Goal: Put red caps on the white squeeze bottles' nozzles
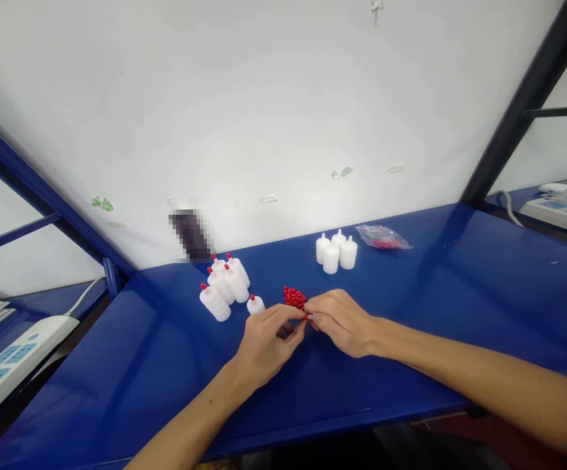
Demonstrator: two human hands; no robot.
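Observation:
My left hand [269, 339] pinches a small red cap [306, 317] at its fingertips. Against the cap, my right hand [342, 321] grips a small whitish piece [310, 316], mostly hidden by the fingers. Just behind the fingertips lies a pile of small red caps [294, 297]. One white bottle with a red tip [255, 305] stands behind my left hand, its lower part covered. Farther left, several white bottles with red tips [235, 284] are grouped. Several white bottles without red tips [331, 258] stand upright behind my right hand.
A clear plastic bag [383, 237] with red pieces lies at the back right of the blue table [391, 398]. Behind is a white wall [263, 117]. Power strips [9, 362] sit beyond the metal frame posts at both sides.

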